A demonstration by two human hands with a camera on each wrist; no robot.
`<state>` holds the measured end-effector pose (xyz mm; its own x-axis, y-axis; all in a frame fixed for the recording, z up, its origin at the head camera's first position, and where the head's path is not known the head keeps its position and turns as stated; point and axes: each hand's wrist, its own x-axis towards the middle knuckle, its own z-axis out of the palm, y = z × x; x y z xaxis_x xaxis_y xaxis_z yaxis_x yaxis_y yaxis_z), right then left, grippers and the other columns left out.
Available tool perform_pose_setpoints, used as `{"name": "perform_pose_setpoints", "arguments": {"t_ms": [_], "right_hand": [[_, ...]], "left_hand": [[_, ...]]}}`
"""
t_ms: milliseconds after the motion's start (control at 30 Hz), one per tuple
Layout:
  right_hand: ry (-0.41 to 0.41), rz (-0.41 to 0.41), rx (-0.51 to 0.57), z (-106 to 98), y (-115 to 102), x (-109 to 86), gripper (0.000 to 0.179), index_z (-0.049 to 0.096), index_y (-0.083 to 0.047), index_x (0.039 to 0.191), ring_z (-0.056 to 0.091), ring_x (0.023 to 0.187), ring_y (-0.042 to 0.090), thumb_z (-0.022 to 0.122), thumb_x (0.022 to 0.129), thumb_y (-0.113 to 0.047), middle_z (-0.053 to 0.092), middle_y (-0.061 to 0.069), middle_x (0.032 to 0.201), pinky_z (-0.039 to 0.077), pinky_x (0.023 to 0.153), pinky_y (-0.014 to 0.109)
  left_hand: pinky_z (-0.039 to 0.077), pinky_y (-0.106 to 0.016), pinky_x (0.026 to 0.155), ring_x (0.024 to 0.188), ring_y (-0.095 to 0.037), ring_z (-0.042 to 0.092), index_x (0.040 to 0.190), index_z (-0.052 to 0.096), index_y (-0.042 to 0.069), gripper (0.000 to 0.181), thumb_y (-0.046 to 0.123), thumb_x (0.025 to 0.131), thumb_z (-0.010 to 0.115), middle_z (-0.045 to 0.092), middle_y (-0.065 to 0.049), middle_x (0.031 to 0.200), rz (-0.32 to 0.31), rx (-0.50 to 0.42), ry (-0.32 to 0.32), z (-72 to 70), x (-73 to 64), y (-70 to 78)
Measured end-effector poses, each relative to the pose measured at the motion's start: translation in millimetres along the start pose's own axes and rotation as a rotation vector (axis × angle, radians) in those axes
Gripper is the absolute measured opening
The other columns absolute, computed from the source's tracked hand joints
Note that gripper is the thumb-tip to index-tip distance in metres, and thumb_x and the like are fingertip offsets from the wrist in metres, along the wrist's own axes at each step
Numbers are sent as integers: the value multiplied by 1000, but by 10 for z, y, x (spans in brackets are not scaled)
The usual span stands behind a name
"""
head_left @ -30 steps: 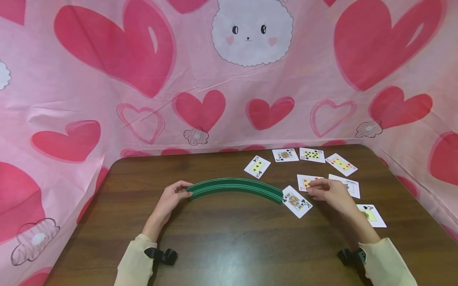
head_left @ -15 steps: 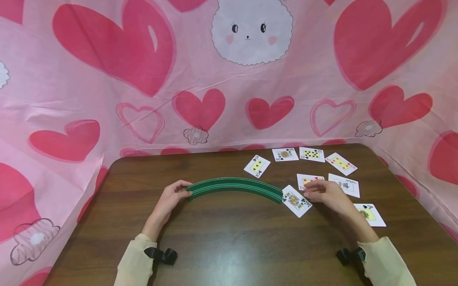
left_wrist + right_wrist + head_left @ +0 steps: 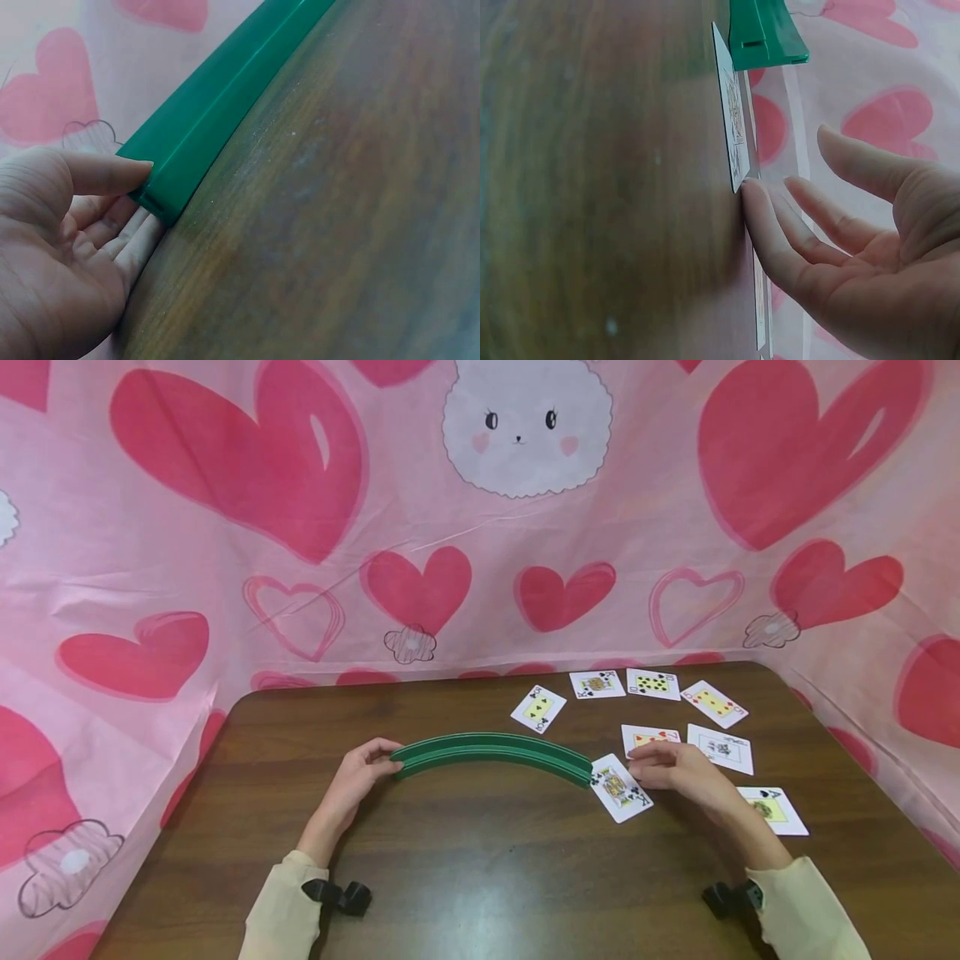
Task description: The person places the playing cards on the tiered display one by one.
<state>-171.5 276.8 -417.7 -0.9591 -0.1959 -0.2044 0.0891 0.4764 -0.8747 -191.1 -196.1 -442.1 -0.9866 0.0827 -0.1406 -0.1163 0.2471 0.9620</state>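
A curved, grooved green plastic holder is lying mid-table. At its nine-o'clock end the left hand is pinching it, thumb against fingers. Near its three-o'clock end, a white rectangular king-of-clubs card is lying face up. At the card's three o'clock the right hand is hovering, fingers loosely extended, released, one fingertip meeting or nearly meeting the card's corner. Seven more white playing cards are spreading between one and four o'clock of the holder, on the brown wood-grain table.
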Motion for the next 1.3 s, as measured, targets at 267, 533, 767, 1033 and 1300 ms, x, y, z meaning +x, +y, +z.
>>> {"name": "perform_pose_setpoints", "arguments": {"t_ms": [267, 533, 767, 1033, 1300], "right_hand": [[-19, 65, 233, 25, -26, 13, 52, 45, 7, 120, 59, 96, 24, 65, 80, -21, 53, 21, 114, 48, 80, 33], [-74, 71, 388, 35, -56, -1, 56, 36, 12, 125, 54, 105, 29, 57, 86, -23, 50, 25, 120, 44, 85, 39], [-81, 54, 424, 42, -59, 0, 55, 33, 13, 125, 54, 105, 30, 54, 88, -22, 49, 26, 119, 43, 86, 41], [-56, 40, 368, 59, -17, 6, 55, 37, 12, 124, 54, 104, 30, 57, 86, -22, 49, 26, 119, 45, 84, 38], [45, -78, -188, 172, -79, -4, 54, 51, 0, 116, 58, 90, 20, 70, 74, -28, 61, 12, 101, 46, 77, 33]], "left_hand": [[34, -40, 90, 90, -24, 54, 104, 59, 12, 24, 20, 82, 62, 62, -9, 96, -2, 1, 1, 5, 12, -3], [35, -35, 85, 88, -23, 55, 103, 60, 12, 23, 20, 81, 62, 62, -9, 95, 5, 13, 9, 15, 4, -31], [35, -37, 86, 88, -23, 55, 103, 60, 13, 24, 22, 81, 63, 62, -8, 94, 15, 14, 9, 7, 5, -30], [38, -35, 85, 89, -21, 56, 105, 60, 13, 27, 23, 80, 65, 62, -8, 100, 31, 42, -7, -56, 17, -29], [37, -35, 85, 90, -22, 53, 106, 59, 10, 30, 26, 82, 63, 59, -9, 102, 27, 49, 31, -188, 5, -70]]}}
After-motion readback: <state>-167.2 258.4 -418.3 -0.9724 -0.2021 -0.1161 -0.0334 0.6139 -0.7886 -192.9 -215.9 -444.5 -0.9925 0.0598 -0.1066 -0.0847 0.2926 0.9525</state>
